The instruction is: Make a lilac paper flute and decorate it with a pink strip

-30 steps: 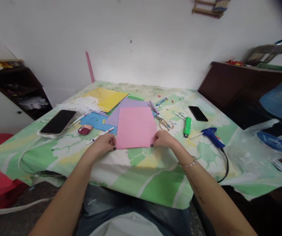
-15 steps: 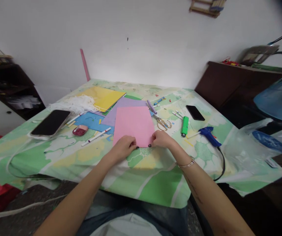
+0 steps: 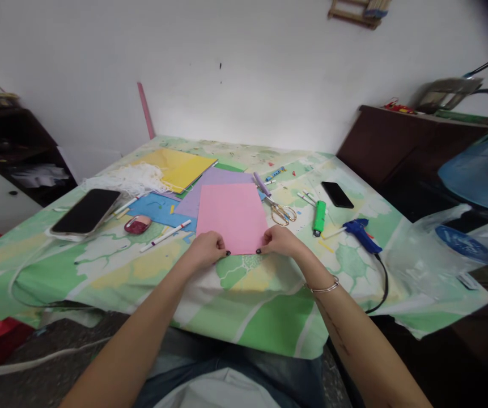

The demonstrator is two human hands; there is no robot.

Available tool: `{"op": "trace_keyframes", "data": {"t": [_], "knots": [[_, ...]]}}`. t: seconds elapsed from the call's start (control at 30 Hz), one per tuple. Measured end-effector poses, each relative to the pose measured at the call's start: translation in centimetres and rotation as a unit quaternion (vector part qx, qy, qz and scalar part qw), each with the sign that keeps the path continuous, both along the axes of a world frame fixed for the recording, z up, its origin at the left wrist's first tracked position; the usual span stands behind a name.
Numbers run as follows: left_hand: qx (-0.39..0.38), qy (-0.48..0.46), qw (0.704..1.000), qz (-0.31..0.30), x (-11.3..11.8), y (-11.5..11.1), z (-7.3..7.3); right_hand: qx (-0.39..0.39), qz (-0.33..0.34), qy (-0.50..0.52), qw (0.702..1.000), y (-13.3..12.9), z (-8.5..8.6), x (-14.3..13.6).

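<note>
A pink sheet of paper (image 3: 232,215) lies on the table, over a purple sheet (image 3: 190,201). My left hand (image 3: 207,248) pinches its near edge toward the left corner, fingers curled and thumb at the edge. At the near right corner my right hand (image 3: 280,241) holds the same sheet between thumb and fingers. Gold-handled scissors (image 3: 283,214) rest just beyond my right hand. A white marker (image 3: 165,236) lies left of the sheet, beside a blue sheet (image 3: 162,209).
Farther left are a phone (image 3: 86,212), a red rounded object (image 3: 138,225), white yarn (image 3: 131,179) and a yellow sheet (image 3: 179,167). Toward the right lie a green lighter (image 3: 319,218), a blue glue gun (image 3: 363,235), a second phone (image 3: 337,194) and a plastic bag (image 3: 431,255).
My left hand has slid a little to the left along the near edge of the pink sheet. My right hand has stayed at the right corner.
</note>
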State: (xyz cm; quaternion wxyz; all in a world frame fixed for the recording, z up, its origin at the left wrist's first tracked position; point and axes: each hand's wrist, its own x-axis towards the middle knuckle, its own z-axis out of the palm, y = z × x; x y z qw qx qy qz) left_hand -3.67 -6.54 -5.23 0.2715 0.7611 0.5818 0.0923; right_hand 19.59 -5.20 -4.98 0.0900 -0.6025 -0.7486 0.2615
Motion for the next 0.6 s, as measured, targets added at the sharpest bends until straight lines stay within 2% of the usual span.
{"op": "trace_keyframes", "data": {"t": [0.3,0.47,0.6], "knots": [[-0.075,-0.084,0.992,-0.054,-1.8,0.3,0.4,0.032,0.048,0.144,0.988,-2.1,-1.7,1.6],[0.001,-0.090,0.993,-0.081,-1.6,-0.8,0.3,0.039,0.047,0.158,0.986,-2.0,-2.3,1.7],[0.012,-0.092,0.992,-0.081,-1.5,-1.5,0.1,0.039,0.038,0.137,0.989,-1.9,-2.0,1.5]]}}
